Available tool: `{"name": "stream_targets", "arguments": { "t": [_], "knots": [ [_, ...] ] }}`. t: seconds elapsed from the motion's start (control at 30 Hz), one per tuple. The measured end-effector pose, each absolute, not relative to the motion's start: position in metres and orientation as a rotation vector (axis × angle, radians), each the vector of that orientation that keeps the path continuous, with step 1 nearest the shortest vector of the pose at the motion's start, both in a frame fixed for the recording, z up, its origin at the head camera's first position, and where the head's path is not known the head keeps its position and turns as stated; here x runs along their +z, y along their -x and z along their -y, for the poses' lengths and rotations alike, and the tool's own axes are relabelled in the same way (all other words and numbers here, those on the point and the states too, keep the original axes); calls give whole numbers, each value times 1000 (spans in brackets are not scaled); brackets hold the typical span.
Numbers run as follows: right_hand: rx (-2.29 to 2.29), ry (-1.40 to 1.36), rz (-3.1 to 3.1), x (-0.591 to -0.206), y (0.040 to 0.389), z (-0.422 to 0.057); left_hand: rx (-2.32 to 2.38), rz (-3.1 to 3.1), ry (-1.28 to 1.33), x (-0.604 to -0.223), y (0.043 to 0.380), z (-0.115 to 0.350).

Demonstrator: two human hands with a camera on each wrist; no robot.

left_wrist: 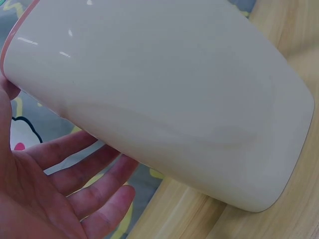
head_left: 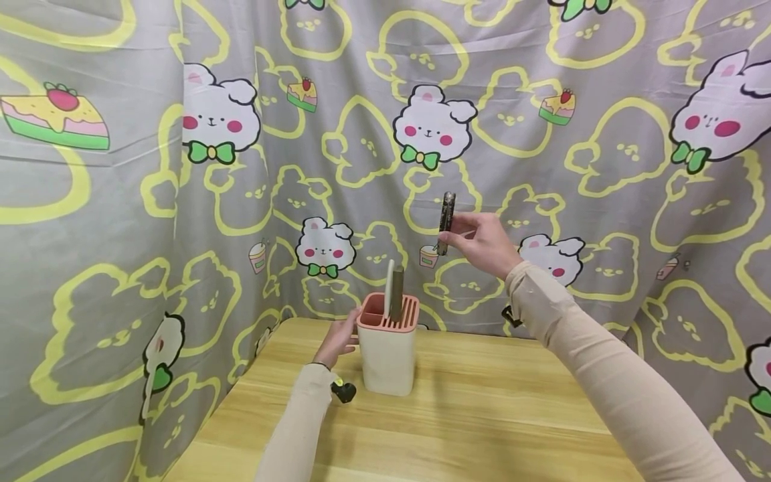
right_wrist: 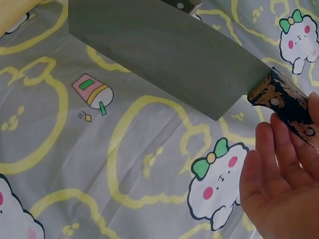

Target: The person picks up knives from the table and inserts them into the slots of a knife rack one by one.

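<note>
My right hand point(head_left: 482, 242) is raised above the table, to the right of a white knife holder point(head_left: 388, 365). In the right wrist view it grips a cleaver point(right_wrist: 159, 55) by a worn black-and-brown riveted handle point(right_wrist: 285, 102), the broad grey blade reaching away to the upper left. The head view mostly shows the dark handle, held nearly upright. My left hand point(head_left: 338, 340) is at the holder's left side, its long fingers point(left_wrist: 102, 191) extended along the wall. A pale upright piece point(head_left: 389, 284) and a dark olive one point(head_left: 397, 294) stick up from the holder.
The holder has a pink top with slots point(head_left: 409, 311) and open compartments point(head_left: 371, 309), and stands on a wooden table point(head_left: 482, 415). Patterned grey curtains point(head_left: 361, 80) hang behind and at the sides. A dark riveted piece point(right_wrist: 182, 5) shows beyond the blade's upper edge.
</note>
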State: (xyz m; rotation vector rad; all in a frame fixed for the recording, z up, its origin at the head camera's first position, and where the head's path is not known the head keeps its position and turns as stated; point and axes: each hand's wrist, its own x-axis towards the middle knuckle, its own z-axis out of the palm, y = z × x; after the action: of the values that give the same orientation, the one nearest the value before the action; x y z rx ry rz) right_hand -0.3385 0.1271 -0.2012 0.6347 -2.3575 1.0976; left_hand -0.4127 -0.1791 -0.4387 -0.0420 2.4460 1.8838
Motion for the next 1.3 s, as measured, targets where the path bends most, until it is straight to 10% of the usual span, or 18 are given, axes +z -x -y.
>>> {"name": "stream_targets", "arguments": {
  "t": [1.3],
  "knots": [
    [1128, -736, 2353, -220, 349, -79, 1903, -2438, 28, -442, 415, 179]
  ]
}}
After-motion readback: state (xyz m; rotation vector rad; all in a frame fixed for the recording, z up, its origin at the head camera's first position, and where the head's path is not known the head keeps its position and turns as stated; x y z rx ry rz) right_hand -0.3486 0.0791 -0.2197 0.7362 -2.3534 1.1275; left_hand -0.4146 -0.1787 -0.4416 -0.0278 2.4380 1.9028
